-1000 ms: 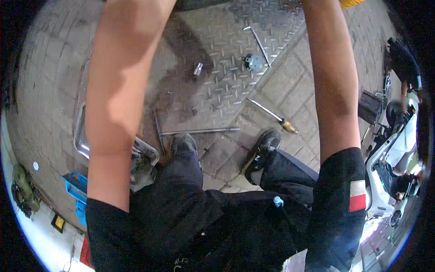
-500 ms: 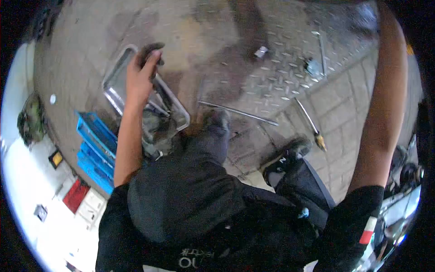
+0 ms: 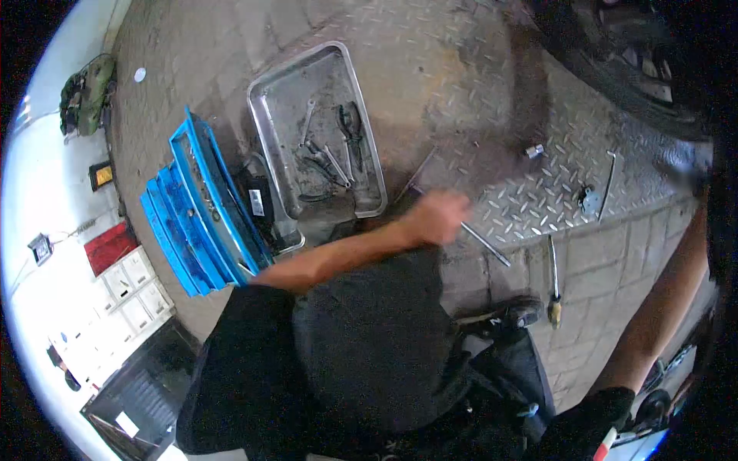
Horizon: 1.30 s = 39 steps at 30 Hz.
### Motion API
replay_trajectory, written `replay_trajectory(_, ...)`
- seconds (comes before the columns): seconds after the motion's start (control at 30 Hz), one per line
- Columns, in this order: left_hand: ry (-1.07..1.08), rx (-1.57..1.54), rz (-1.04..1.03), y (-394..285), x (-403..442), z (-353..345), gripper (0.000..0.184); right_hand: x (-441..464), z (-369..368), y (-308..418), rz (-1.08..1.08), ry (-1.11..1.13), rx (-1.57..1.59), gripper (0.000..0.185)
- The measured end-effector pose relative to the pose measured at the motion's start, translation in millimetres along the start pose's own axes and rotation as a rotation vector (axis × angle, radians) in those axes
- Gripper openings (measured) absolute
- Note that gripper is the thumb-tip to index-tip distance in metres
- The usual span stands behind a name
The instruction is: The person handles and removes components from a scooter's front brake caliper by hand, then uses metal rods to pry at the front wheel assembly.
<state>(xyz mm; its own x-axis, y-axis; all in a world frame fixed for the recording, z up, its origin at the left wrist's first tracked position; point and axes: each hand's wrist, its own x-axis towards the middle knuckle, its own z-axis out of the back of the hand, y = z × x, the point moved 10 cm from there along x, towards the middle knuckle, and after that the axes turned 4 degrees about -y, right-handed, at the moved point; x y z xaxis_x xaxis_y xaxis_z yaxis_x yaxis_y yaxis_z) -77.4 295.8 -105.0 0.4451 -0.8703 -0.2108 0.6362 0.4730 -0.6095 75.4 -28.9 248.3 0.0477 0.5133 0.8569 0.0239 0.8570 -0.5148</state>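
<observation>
My left hand [image 3: 442, 217] is low over the floor in front of my knee, blurred, its fingers curled in. A long metal rod [image 3: 486, 246] passes beneath it; whether the fingers grip the rod cannot be told. Beside the hand lies a thinner rod [image 3: 419, 173]. To its left, a metal tray [image 3: 273, 146] holds pliers [image 3: 350, 127], more black-handled pliers [image 3: 319, 160] and spanners [image 3: 310, 119]. My right forearm [image 3: 665, 300] stretches to the right edge; the hand there is lost in the dark rim.
Stacked blue trays [image 3: 196, 215] stand left of the metal tray. A screwdriver [image 3: 555, 300], a socket [image 3: 534, 151], a round metal part [image 3: 590, 201] and a bent rod [image 3: 609, 184] lie to the right. A wheel [image 3: 630, 69] stands at upper right.
My left hand has moved from above the metal tray rightward to the long rod, and its fingers have curled in. The view has turned, bringing the wheel into sight.
</observation>
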Motion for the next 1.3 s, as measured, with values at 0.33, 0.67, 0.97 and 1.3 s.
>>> replay_trajectory(0.33,0.174,0.217,-0.267,-27.3,24.7,-22.0,0.040,-122.1,137.5,-27.9,-0.563,0.807,0.266,0.017)
replay_trajectory(0.67,-0.416,-0.278,-0.180,-58.6,33.3,189.5,0.030,-119.6,169.8,95.4,-0.823,1.050,0.707,0.034)
replay_trajectory(0.97,-0.426,-1.511,-0.083,-182.3,159.8,294.0,0.030,-69.8,196.6,99.2,-0.999,1.194,0.994,0.087)
replay_trajectory(1.3,-0.034,-1.465,-0.247,-255.4,251.7,288.7,0.023,19.6,217.0,6.8,-1.339,0.817,0.532,0.028)
